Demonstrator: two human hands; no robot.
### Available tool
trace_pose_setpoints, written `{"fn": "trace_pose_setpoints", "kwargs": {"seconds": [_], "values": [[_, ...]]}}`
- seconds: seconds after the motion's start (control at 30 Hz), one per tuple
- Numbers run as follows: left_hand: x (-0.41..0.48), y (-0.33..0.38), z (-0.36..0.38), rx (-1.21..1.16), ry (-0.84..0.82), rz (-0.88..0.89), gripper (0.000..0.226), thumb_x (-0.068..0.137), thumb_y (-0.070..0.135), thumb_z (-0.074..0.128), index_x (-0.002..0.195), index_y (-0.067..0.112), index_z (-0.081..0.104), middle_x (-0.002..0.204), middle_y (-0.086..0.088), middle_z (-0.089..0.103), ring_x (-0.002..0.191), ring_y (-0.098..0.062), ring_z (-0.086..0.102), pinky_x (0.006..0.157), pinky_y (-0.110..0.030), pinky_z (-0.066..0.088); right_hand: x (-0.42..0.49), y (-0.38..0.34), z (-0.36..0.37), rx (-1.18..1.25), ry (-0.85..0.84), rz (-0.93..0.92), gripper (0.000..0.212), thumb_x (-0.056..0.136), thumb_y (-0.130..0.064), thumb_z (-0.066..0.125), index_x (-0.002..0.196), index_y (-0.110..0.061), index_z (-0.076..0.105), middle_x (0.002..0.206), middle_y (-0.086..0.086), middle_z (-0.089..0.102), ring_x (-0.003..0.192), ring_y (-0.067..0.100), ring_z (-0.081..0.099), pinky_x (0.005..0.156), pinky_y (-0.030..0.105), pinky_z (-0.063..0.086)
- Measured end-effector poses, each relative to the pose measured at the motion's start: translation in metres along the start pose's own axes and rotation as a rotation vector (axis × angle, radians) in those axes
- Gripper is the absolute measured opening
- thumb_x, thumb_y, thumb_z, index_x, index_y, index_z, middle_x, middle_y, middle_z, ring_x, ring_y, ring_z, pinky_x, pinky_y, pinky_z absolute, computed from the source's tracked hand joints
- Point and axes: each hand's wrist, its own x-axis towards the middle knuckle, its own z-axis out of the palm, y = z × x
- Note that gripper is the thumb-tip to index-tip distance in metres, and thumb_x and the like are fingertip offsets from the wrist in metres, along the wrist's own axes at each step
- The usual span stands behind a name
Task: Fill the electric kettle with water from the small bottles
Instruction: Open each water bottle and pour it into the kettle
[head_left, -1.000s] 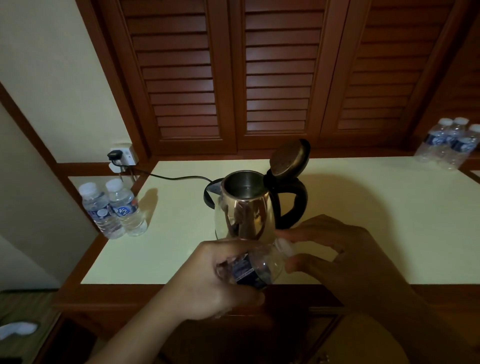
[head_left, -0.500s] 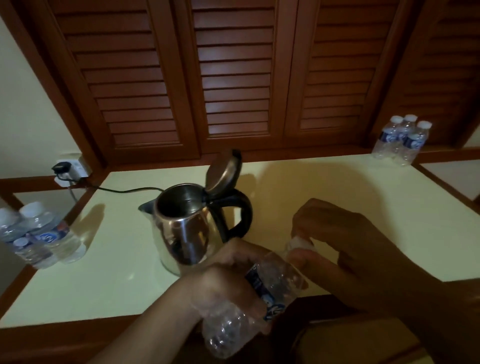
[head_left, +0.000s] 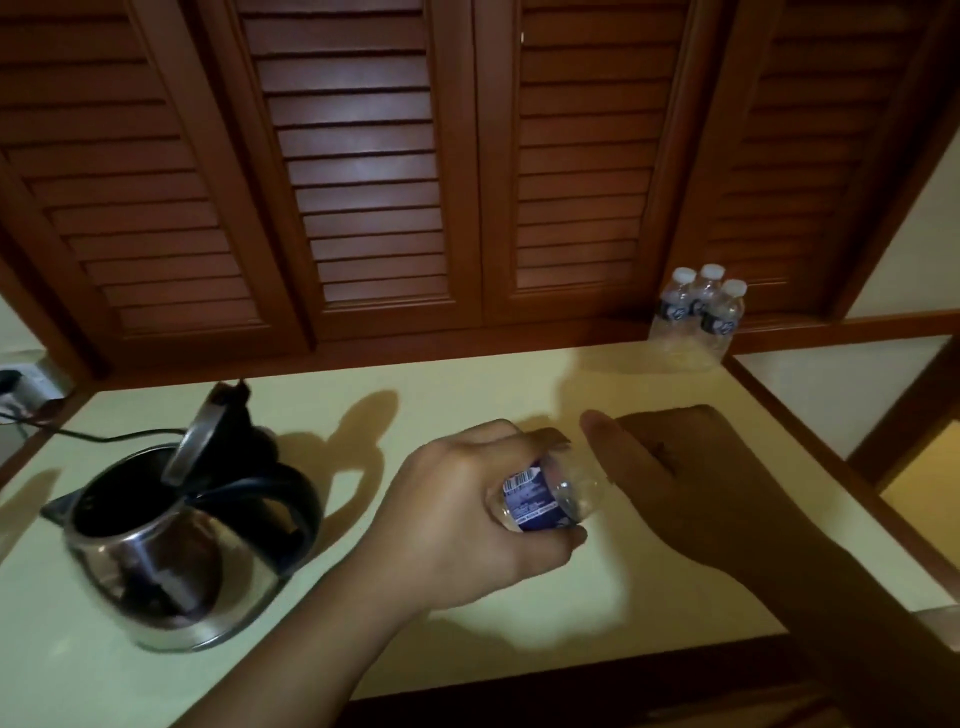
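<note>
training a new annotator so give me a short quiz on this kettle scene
1. True or false: the hinged lid of the shiny steel electric kettle is shut.
2. Which hand holds the small clear plastic bottle with a blue label round its middle? A left hand B right hand C neither
3. Fill in: ___ capped clear water bottles stand at the far right corner of the cream table top.
Key: 1 false; 2 A; 3 three

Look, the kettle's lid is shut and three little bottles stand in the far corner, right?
Not quite. The head view shows the kettle with its lid flipped up and open, not shut. The three little bottles do stand in the far corner.
</note>
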Motion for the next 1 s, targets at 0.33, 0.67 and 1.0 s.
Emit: {"fn": "trace_pose_setpoints", "kwargs": {"seconds": [0.33, 0.67, 1.0], "values": [[0.04, 0.024, 0.047, -0.178, -0.102, -0.257, 0.072, 0.066, 0.071, 0.084, 0.133, 0.059, 0.059, 0.117, 0.032, 0.066, 0.111, 0.009, 0.059, 0.086, -0.007, 0.044, -0.005, 0.058, -0.047, 0.026, -0.052, 0.119, 0.038, 0.088, -0.063, 0.035, 0.089, -0.033, 0.058, 0.065, -0.002, 0.063, 0.063, 0.006, 0.062, 0.054, 0.013, 0.044], [0.066, 0.023, 0.068, -0.442, -0.278, -0.26, 0.054, 0.093, 0.017, 0.079, 0.133, 0.051, 0.065, 0.122, 0.027, 0.074, 0.112, 0.007, 0.068, 0.09, -0.008, 0.048, -0.02, 0.099, -0.068, 0.239, 0.079, 0.092, 0.028, 0.107, -0.022, 0.045, 0.113, -0.048, 0.055, 0.094, -0.023, 0.068, 0.092, -0.016, 0.062, 0.068, 0.003, 0.049], [0.098, 0.025, 0.125, -0.415, -0.302, -0.203, 0.046, 0.089, 0.026, 0.084, 0.125, 0.051, 0.071, 0.097, 0.025, 0.071, 0.091, -0.001, 0.065, 0.084, -0.031, 0.054, -0.022, 0.139, -0.069, 0.572, 0.166, 0.202, 0.034, 0.106, -0.032, 0.044, 0.139, -0.04, 0.052, 0.135, -0.012, 0.062, 0.124, 0.01, 0.061, 0.094, 0.039, 0.058]]}}
